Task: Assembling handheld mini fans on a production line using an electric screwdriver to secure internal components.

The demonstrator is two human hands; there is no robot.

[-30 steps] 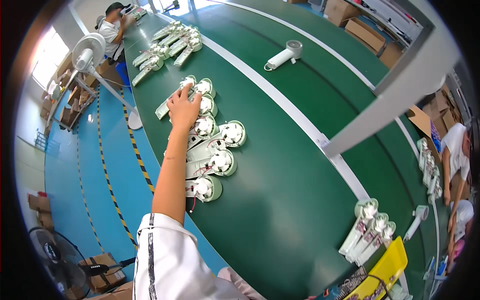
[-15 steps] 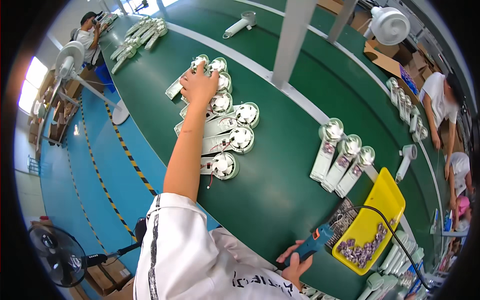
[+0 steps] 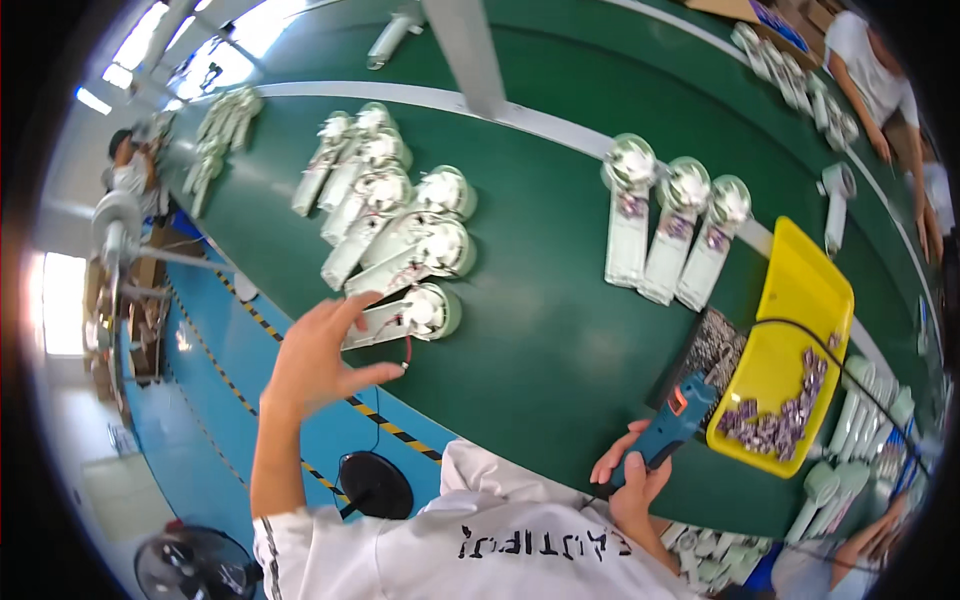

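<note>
My left hand [image 3: 322, 345] is open, thumb and fingers apart, around the handle end of the nearest opened handheld fan [image 3: 428, 312]. Whether the fingertips touch it I cannot tell. A red wire hangs from that fan beside my thumb. Beyond it, several more opened handheld fans [image 3: 440, 248] lie in a row, white blades and wires exposed. In my right hand [image 3: 638, 482] is a blue electric screwdriver [image 3: 672, 420], its tip over a dark tray of small screws [image 3: 722, 340]. Three handheld fans with small purplish parts in their handles [image 3: 675, 225] lie farther right.
A yellow tray [image 3: 785, 265] of small purplish parts stands right of the screwdriver, a black cable [image 3: 860, 355] crossing it. A metal post [image 3: 465, 55] rises from the green table [image 3: 540, 350]. More fan parts [image 3: 225, 125] lie far left. Co-workers [image 3: 872, 75] sit at the right.
My left hand has come back from the far fans to the nearest one. My right hand still holds the screwdriver. The view has shifted and turned.
</note>
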